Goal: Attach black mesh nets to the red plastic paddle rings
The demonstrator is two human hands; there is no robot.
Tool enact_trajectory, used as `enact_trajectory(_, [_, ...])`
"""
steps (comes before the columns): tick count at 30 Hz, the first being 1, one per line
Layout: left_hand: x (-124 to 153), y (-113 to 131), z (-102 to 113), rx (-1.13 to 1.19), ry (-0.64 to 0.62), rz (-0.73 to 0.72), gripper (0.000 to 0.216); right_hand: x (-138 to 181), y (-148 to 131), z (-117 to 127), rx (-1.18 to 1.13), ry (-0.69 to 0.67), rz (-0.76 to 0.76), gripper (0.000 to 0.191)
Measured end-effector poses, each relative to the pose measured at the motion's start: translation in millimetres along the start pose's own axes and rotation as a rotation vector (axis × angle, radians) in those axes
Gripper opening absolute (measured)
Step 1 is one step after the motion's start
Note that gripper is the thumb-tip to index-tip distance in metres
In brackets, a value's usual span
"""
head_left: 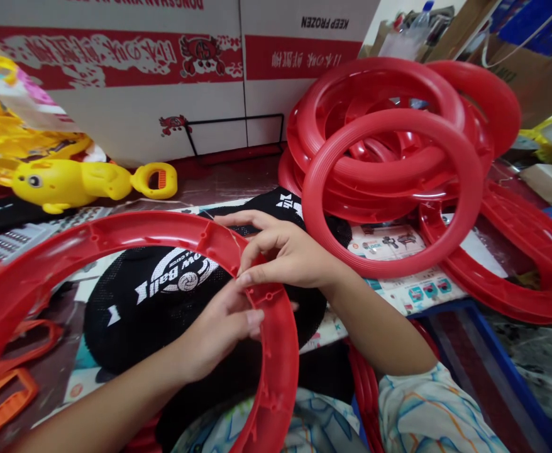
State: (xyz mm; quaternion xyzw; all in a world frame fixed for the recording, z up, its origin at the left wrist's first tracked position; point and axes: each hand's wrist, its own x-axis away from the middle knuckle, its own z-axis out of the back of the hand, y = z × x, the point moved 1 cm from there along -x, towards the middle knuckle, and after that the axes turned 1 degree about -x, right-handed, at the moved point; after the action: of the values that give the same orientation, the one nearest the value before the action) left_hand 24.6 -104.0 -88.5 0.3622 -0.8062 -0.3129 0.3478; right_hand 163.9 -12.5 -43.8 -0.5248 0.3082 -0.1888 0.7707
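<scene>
A large red plastic ring (129,229) is tilted up in front of me, its hollow ribbed side facing me. My left hand (222,324) grips its right-hand part, thumb on the hollow side. Just above, my right hand (280,251) is closed in a pinch over the same ring, thumb and fingertips close to the left hand. A thin pale strand seems to cross the ring by the right fingertips; what they pinch is too small to make out. Under the ring lies black mesh fabric (115,327) with white "Ball" lettering.
Several red rings (393,176) are piled at the right. Yellow animal-shaped toys (73,182) lie at the left, orange handles (14,402) below them. White cartons (163,113) stand behind a black wire frame (238,119). A blue crate (507,371) sits lower right.
</scene>
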Motion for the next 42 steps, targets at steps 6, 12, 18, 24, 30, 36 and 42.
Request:
enact_trajectory(6, [-3,-3,-3,0.008,0.275,-0.084,0.038,0,1,-2,0.002,-0.016,-0.003,0.006])
enact_trajectory(12, [-7,-2,-3,-0.046,0.348,-0.161,0.038,-1,6,-7,0.005,-0.007,0.003,0.004])
enact_trajectory(18, [-1,6,0,-0.098,0.123,0.004,0.036,0,6,-4,-0.034,-0.005,0.042,0.008])
enact_trajectory(24, [6,9,-2,-0.246,-0.034,0.104,0.029,0,2,-2,-0.064,-0.045,0.028,0.006])
enact_trajectory(30, [10,7,-2,-0.312,-0.068,0.126,0.026,1,2,-4,-0.123,0.016,-0.057,0.007])
enact_trajectory(36, [10,10,-8,-0.233,-0.08,0.118,0.043,1,3,-1,-0.121,-0.007,-0.067,0.006])
enact_trajectory(42, [8,4,-4,-0.148,-0.061,0.105,0.031,1,3,2,-0.115,-0.009,-0.092,0.005])
